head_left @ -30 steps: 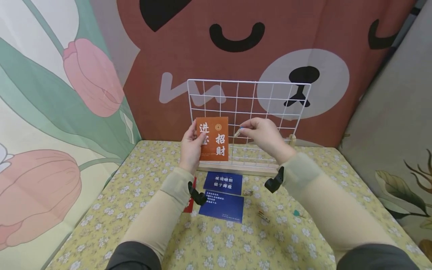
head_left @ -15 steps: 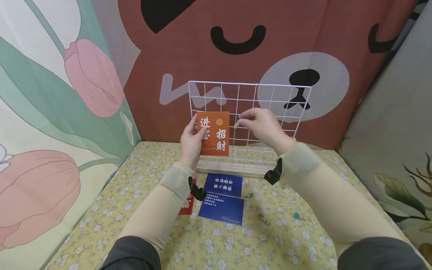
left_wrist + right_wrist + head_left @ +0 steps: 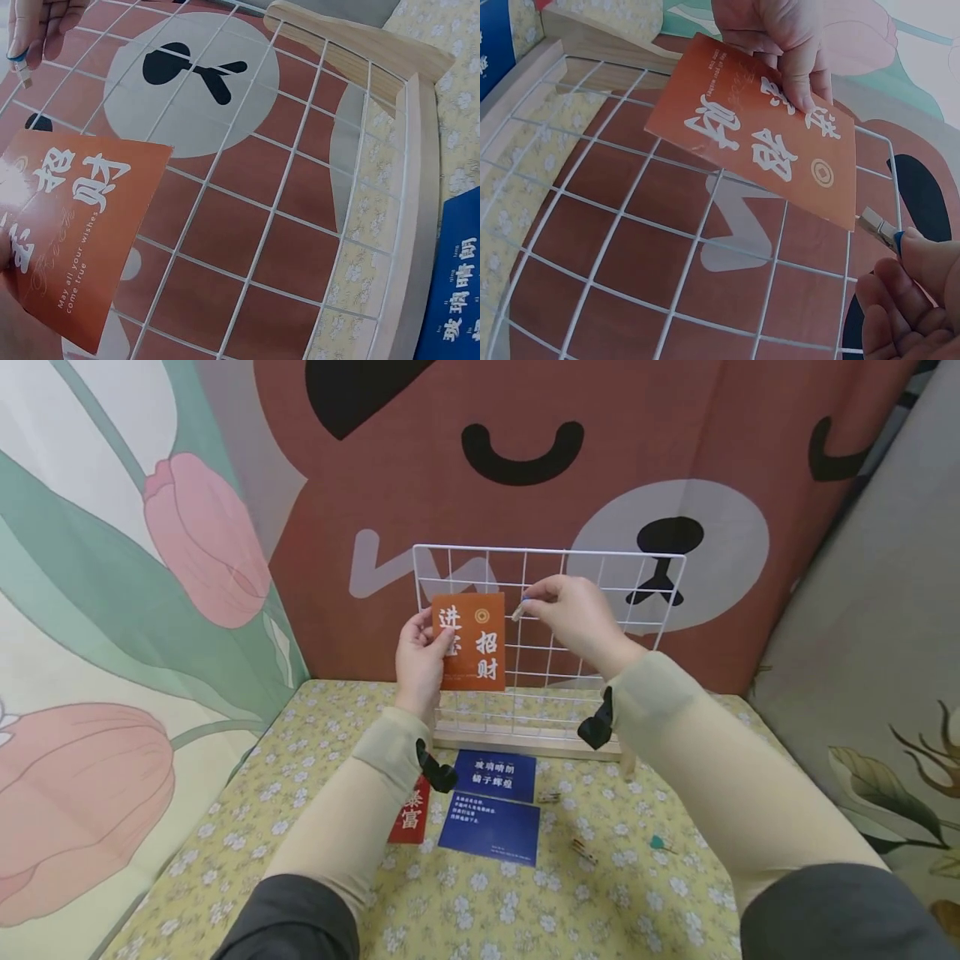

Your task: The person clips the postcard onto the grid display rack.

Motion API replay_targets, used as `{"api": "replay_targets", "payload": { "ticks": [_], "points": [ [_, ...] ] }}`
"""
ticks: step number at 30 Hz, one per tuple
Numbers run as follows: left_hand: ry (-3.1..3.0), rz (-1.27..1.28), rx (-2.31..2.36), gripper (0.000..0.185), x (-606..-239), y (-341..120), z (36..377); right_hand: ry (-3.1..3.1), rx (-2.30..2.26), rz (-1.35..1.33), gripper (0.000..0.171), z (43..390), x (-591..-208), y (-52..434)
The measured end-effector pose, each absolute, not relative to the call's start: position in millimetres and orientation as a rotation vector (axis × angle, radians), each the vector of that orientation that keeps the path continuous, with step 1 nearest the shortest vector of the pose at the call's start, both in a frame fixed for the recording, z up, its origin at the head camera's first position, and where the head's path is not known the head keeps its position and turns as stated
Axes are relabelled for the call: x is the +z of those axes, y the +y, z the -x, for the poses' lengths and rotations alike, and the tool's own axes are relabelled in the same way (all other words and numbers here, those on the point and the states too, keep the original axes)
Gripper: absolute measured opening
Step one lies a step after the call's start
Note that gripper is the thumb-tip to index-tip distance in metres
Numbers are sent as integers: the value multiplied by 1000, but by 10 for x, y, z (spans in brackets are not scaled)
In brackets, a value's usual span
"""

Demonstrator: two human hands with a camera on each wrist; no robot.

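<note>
An orange card (image 3: 487,625) with white characters is held upright by my left hand (image 3: 422,662), thumb across its front, before the left part of a white wire grid (image 3: 551,662). Between thumb and fingertips my right hand (image 3: 581,614) pinches a small wooden clothespin (image 3: 879,226) with a blue end. In the right wrist view the clothespin's tip lies close to the card's upper corner; whether they touch I cannot tell. The left wrist view shows the card's lower part (image 3: 90,225) in front of the grid, with the clothespin (image 3: 22,75) some way off.
The grid stands in a wooden base (image 3: 525,743). Two blue cards (image 3: 491,831) and a partly hidden red card (image 3: 411,814) lie on the flowered tablecloth (image 3: 495,910). Loose clothespins (image 3: 583,852) and a teal-ended clip (image 3: 660,843) lie to the right.
Both hands have risen along the grid, carrying the orange card and the clothespin upward. Each hand keeps its hold.
</note>
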State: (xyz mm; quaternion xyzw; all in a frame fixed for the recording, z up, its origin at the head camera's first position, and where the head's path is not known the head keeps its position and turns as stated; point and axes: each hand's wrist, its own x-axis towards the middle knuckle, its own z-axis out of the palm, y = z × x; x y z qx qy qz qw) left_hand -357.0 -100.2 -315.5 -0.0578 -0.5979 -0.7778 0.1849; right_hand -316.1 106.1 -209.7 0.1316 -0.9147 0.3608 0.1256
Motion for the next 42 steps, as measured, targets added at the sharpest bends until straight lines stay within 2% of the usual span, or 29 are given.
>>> {"api": "replay_targets", "payload": {
  "ticks": [9, 42],
  "points": [
    [-1698, 145, -2201, 29, -3101, -980, 3624, -2631, 942, -403, 28, 3211, -1971, 928],
    [-1621, -19, -2202, 23, -3074, -883, 3624, -2499, 640, -487, 22, 3421, -1810, 403]
  ]
}}
